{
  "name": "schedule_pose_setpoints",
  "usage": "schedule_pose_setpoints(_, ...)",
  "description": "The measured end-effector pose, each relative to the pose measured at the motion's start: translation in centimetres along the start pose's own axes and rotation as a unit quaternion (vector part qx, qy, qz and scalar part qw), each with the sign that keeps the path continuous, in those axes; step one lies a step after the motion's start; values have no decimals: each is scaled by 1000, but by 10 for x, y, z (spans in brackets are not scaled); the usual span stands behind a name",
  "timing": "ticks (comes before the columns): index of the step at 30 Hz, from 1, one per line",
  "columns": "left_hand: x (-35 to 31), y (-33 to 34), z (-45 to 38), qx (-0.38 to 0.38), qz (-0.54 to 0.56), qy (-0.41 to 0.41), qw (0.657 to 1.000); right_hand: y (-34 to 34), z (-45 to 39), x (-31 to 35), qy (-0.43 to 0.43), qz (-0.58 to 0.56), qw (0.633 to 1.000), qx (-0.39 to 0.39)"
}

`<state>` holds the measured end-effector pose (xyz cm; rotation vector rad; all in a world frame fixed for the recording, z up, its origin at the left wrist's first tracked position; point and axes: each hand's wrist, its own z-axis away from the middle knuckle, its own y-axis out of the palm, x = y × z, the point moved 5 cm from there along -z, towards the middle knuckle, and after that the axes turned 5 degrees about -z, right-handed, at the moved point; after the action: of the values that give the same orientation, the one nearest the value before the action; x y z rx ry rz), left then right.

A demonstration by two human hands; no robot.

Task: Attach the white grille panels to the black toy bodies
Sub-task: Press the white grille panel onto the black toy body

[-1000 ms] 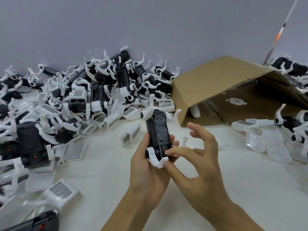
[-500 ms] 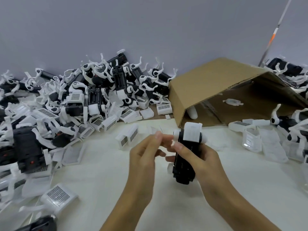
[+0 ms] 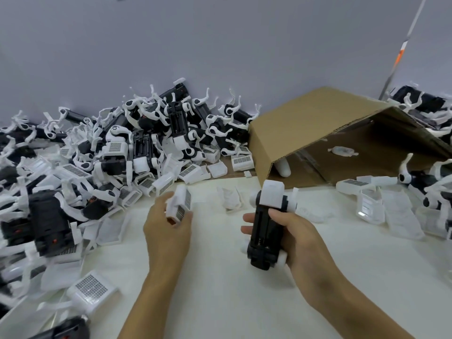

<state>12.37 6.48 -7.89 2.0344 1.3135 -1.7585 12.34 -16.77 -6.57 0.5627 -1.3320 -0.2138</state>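
My right hand (image 3: 297,237) grips a black toy body (image 3: 265,231) upright above the white table, right of centre; a white block caps its top end and white wheels show at its sides. My left hand (image 3: 168,226) holds a white grille panel (image 3: 180,205) between thumb and fingers, left of the body and apart from it. The panel's dark grid faces right.
A big heap of black toy bodies and white parts (image 3: 117,148) fills the left and back. Loose grille panels (image 3: 91,291) lie at the front left. A tipped cardboard box (image 3: 318,128) stands behind, with more panels (image 3: 369,204) and bodies at the right.
The hands have parted: my right hand has kept the black body and moved right, while my left hand has reached left and picked up a grille panel.
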Motion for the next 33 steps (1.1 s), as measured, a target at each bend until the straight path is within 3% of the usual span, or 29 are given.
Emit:
schedule_pose_setpoints(3,3,-5,-2,8,233,-104,967,-3,-1,2,-8,5,1000,-27)
schedule_pose_setpoints(6,-9,1,-1,80,327,-123,933,-7,-4,2,-4,36,997,-63)
schedule_pose_setpoints(8,-17,6,3,127,337,-98,928,-9,-5,3,4,46,996,-72)
schedule_pose_setpoints(12,-36,9,14,148,264,-3,953,-8,-5,3,9,67,996,-53)
schedule_pose_setpoints(20,-40,3,23,91,149,-23,984,-6,-4,0,7,94,995,-42)
schedule_pose_setpoints(23,-39,5,20,113,264,-49,957,-9,-6,-4,21,58,996,-59)
schedule_pose_setpoints(27,-49,14,25,182,415,-89,887,-11,-5,-12,103,-68,991,-55)
schedule_pose_setpoints(29,-55,17,30,212,436,-85,870,-10,-5,-9,82,-91,991,-45)
schedule_pose_setpoints(33,-65,19,43,223,305,-19,926,-4,-7,3,-22,-52,998,0)
